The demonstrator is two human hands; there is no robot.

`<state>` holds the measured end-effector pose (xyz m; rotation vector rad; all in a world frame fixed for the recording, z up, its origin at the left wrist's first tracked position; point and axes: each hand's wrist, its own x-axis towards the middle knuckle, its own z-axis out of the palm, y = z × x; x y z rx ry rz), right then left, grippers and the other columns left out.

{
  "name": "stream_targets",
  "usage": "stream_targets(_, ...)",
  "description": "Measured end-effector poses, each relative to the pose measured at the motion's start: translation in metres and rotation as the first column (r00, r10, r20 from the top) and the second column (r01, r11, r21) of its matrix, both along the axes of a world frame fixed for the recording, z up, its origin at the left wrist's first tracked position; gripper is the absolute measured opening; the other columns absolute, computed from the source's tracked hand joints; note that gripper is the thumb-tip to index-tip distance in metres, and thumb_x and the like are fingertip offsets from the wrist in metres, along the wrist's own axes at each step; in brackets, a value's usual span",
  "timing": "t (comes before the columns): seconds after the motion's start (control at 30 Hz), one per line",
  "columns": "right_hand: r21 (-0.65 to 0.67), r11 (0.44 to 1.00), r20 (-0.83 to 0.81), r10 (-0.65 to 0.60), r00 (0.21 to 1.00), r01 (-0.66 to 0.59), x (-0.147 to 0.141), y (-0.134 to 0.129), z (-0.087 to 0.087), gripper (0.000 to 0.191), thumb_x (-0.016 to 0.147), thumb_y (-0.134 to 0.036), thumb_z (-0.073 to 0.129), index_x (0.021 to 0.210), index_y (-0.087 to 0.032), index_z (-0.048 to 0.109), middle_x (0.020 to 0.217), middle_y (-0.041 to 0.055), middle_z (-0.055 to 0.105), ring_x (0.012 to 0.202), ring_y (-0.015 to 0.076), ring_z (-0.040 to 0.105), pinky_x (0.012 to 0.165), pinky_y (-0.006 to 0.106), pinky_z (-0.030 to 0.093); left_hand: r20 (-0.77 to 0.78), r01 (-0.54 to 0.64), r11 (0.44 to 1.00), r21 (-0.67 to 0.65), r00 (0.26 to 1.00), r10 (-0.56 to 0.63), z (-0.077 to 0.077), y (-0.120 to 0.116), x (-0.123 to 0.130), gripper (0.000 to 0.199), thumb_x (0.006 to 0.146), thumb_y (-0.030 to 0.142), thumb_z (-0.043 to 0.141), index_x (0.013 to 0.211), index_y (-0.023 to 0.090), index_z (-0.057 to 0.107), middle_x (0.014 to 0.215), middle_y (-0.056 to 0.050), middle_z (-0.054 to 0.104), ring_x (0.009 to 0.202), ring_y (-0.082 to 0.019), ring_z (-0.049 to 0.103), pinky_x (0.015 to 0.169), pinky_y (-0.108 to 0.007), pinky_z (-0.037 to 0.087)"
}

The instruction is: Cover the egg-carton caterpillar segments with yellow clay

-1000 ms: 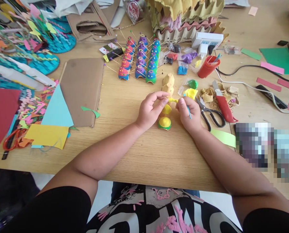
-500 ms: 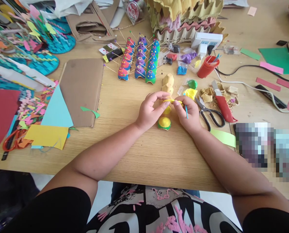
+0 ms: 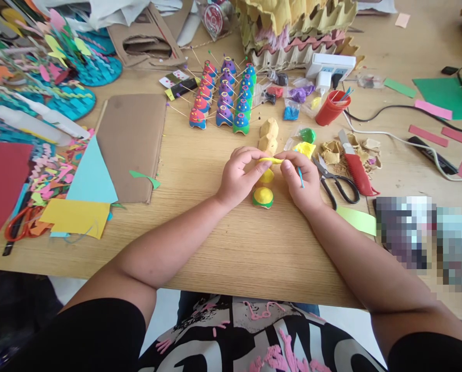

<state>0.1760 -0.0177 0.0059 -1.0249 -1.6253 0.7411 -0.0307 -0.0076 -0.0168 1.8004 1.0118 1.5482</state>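
Between my two hands stretches a thin strip of yellow clay point(image 3: 272, 160). My left hand point(image 3: 241, 175) pinches its left end with thumb and forefinger. The right end is pinched by my right hand point(image 3: 303, 178), which also keeps a thin blue stick point(image 3: 301, 177) tucked in its fingers. Just below them on the table sits an egg-carton cup point(image 3: 263, 197) covered in yellow clay with a green rim. Behind it another yellow-topped cup point(image 3: 268, 176) is partly hidden by my fingers. Bare egg-carton cups point(image 3: 268, 133) stand in line beyond my hands.
Rows of painted carton caterpillars point(image 3: 225, 93) with pins stand at the back. Black scissors point(image 3: 337, 181), a red-handled knife point(image 3: 357, 168), clay bags point(image 3: 304, 150) and a red cup point(image 3: 332, 107) lie to the right. Cardboard point(image 3: 132, 147) and paper scraps are on the left.
The yellow clay strip and my right fingertips have shifted slightly, and the right fingers sit a little farther right. The blue stick has moved slightly right with that hand.
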Motion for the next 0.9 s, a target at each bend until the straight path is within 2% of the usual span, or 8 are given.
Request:
stream_targets(0.1,-0.009,1.000,-0.004,0.014,1.000,-0.014,-0.0001,-0.0007,0.0011,0.067,0.109,-0.092,0.066,0.105,-0.027,0.084,0.096,0.0033,0.082,0.087,0.0208,0.074,0.086,0.040,0.065,0.023,-0.018,1.000,0.001,1.000,0.018,-0.0030,0.0008,0.0007,0.040,0.112,0.068,0.081,0.108,0.029,0.089,0.112,-0.005,0.089,0.114,-0.023,0.082,0.111,-0.043,0.063)
stream_targets(0.3,-0.017,1.000,0.030,0.019,0.999,-0.019,-0.0054,-0.0024,0.0041,0.069,0.103,-0.094,0.072,0.093,-0.026,0.075,0.083,0.0001,0.074,0.074,0.0168,0.062,0.071,0.034,0.056,-0.037,-0.003,1.000,0.019,0.999,0.004,-0.0016,0.0003,-0.0004,0.044,0.112,0.070,0.080,0.107,0.028,0.089,0.113,-0.006,0.089,0.115,-0.024,0.082,0.113,-0.044,0.064)
stream_targets(0.53,0.016,0.999,0.001,-0.039,0.999,0.039,-0.0057,-0.0018,0.0052,0.070,0.103,-0.096,0.070,0.090,-0.028,0.072,0.086,0.0013,0.073,0.079,0.0191,0.063,0.080,0.038,0.061,-0.059,0.023,1.000,-0.021,0.998,-0.024,0.0014,-0.0014,-0.0005,0.052,0.111,0.077,0.077,0.130,0.031,0.090,0.129,-0.008,0.091,0.125,-0.026,0.083,0.120,-0.046,0.062)
stream_targets(0.73,-0.021,1.000,0.016,0.000,1.000,0.001,-0.0058,-0.0012,0.0048,0.072,0.102,-0.099,0.068,0.092,-0.028,0.072,0.087,0.0013,0.073,0.080,0.0195,0.063,0.080,0.038,0.061,-0.065,-0.001,0.999,-0.037,0.998,-0.002,0.0009,-0.0002,-0.0006,0.052,0.112,0.080,0.074,0.110,0.030,0.089,0.115,-0.007,0.091,0.116,-0.025,0.083,0.115,-0.047,0.065)
stream_targets(0.9,-0.024,1.000,0.022,0.013,1.000,-0.012,-0.0046,-0.0006,0.0049,0.071,0.103,-0.097,0.068,0.091,-0.027,0.071,0.086,0.0009,0.071,0.078,0.0186,0.061,0.074,0.036,0.057,-0.067,-0.002,1.000,-0.012,0.998,0.001,-0.0002,0.0003,0.0005,0.050,0.111,0.077,0.076,0.106,0.029,0.088,0.111,-0.007,0.090,0.113,-0.025,0.083,0.111,-0.046,0.065)
